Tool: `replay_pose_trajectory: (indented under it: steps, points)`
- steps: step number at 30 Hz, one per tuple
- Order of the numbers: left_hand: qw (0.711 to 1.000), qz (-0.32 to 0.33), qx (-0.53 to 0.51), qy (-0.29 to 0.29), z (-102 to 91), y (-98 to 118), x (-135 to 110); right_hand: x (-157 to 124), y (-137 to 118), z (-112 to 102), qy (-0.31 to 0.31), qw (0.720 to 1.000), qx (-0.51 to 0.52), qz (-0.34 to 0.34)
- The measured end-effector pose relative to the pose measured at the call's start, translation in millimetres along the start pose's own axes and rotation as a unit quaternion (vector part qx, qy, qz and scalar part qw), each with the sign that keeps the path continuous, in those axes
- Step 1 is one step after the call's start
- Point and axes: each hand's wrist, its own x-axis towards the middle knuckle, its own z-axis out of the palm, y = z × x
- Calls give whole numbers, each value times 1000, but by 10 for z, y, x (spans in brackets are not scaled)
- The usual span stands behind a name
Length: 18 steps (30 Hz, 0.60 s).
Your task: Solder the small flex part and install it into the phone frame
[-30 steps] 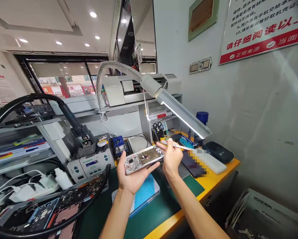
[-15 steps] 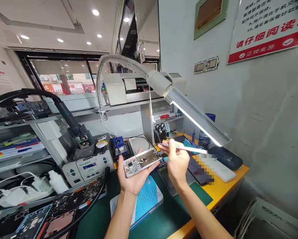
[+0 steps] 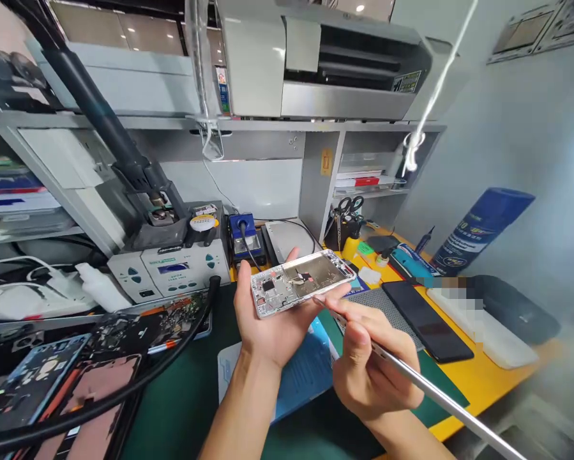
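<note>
My left hand (image 3: 271, 322) grips an opened phone frame (image 3: 302, 282) from below, its bare insides facing up, thumb on the left edge and fingers on the far side. My right hand (image 3: 369, 369) is closed in a pinch on long metal tweezers (image 3: 425, 388). The tweezers run from the lower right up to a tip just under the frame's near edge. Both hands hover above the green mat (image 3: 186, 409) and a blue-and-white booklet (image 3: 300, 374).
A soldering station (image 3: 172, 271) with a black hose (image 3: 105, 131) stands at the back left. Dismantled phone parts (image 3: 52, 383) lie at the left. A black phone (image 3: 426, 321), a blue can (image 3: 478, 227), a scissors holder (image 3: 347, 223) and a dark case (image 3: 511, 310) sit on the yellow bench at right.
The view has dropped and moved closer to the bench. My right hand has come down and nearer, bringing the tweezers' tip below the frame's near edge. The left hand keeps holding the frame.
</note>
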Motion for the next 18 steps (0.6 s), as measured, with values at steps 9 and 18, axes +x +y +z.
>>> replay_pose_trajectory:
  steps: [9, 18]
  points:
    - [1000, 8, 4, 21, 9, 2, 5, -20, 39, -12, -9, 998, -53, -24]
    - [999, -3, -50, 11, 20, -4, 3, -53, 33, -33, -55, 998, -15, -3]
